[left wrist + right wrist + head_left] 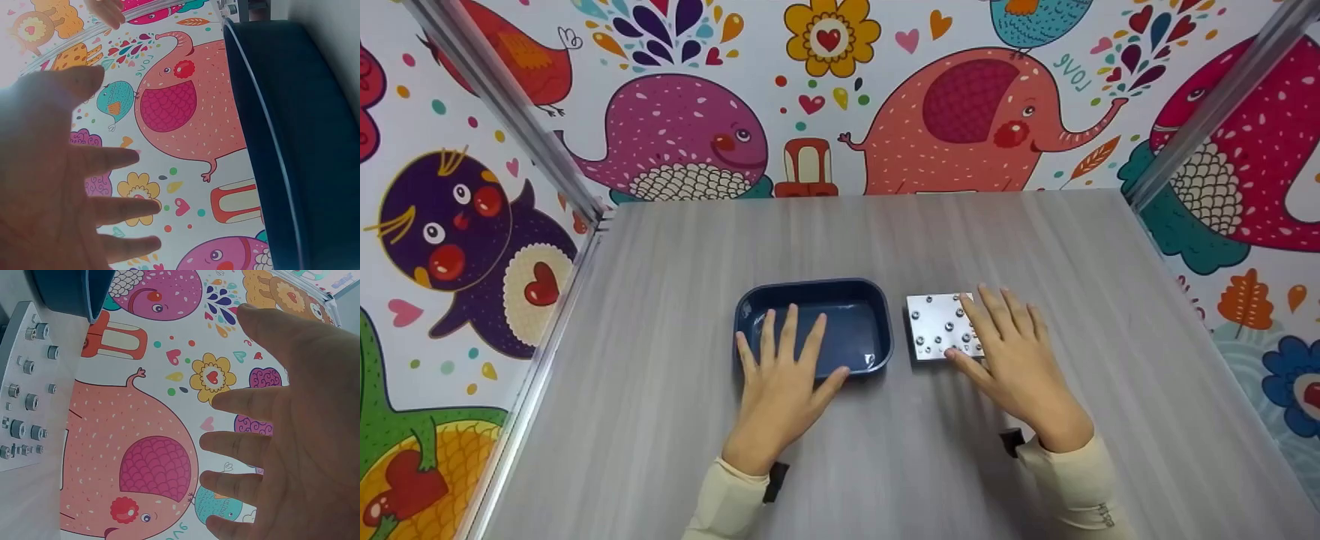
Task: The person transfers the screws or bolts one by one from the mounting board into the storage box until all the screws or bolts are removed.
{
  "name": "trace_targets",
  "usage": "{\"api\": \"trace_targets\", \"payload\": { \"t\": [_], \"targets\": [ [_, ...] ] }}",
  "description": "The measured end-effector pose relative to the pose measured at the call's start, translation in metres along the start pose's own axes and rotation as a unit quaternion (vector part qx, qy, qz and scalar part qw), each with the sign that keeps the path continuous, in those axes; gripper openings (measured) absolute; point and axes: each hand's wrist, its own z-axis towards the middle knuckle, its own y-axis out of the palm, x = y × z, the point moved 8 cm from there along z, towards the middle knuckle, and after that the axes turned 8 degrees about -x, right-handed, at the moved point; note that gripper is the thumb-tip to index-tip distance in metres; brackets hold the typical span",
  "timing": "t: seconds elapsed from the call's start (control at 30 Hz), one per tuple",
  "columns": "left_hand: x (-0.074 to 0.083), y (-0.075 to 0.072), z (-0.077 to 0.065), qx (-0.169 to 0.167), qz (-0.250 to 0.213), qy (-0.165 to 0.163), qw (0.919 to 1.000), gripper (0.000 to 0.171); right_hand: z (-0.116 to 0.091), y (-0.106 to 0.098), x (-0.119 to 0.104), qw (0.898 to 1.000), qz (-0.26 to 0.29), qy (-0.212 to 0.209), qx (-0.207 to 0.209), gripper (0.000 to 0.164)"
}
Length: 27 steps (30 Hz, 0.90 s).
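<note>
A dark blue rectangular tray [855, 330] stands on the table, with its side wall [304, 140] filling the right of the left wrist view. My left hand [780, 390] hovers over the tray's near left part, fingers spread and straight, holding nothing. To the tray's right lies a square metal plate [937, 324] carrying several socket-head screws [32, 402] of different sizes. Above the plate's right edge is my right hand [1024, 367], fingers extended and apart, with nothing in its grasp. In the right wrist view the palm [315, 422] faces the camera, apart from the plate.
The grey wood-grain table [660, 450] ends at walls covered with cartoon animals, among them an elephant [952, 127]. Metal frame posts [517, 112] rise at the table's back corners. The tray and plate stand side by side with a narrow gap between.
</note>
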Motion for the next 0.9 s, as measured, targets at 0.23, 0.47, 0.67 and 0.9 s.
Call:
{"api": "trace_targets", "payload": {
  "t": [0.23, 0.47, 0.67, 0.9],
  "targets": [
    [-0.007, -0.006, 0.000, 0.031, -0.009, 0.004, 0.9995, 0.066, -0.002, 0.001, 0.002, 1.000, 0.001, 0.003, -0.005, 0.075],
    [-0.034, -0.014, 0.000, 0.071, -0.012, -0.010, 0.9974, 0.061, -0.004, 0.001, 0.005, 1.000, 0.003, 0.008, -0.003, 0.073],
    [-0.076, -0.009, 0.003, 0.084, -0.029, -0.056, 0.9945, 0.056, -0.007, 0.000, 0.004, 1.000, 0.005, -0.003, 0.001, 0.071],
    [-0.129, 0.021, 0.005, 0.032, -0.072, -0.149, 0.9857, 0.058, -0.009, -0.001, 0.005, 1.000, 0.017, 0.001, 0.007, 0.069]
  ]
}}
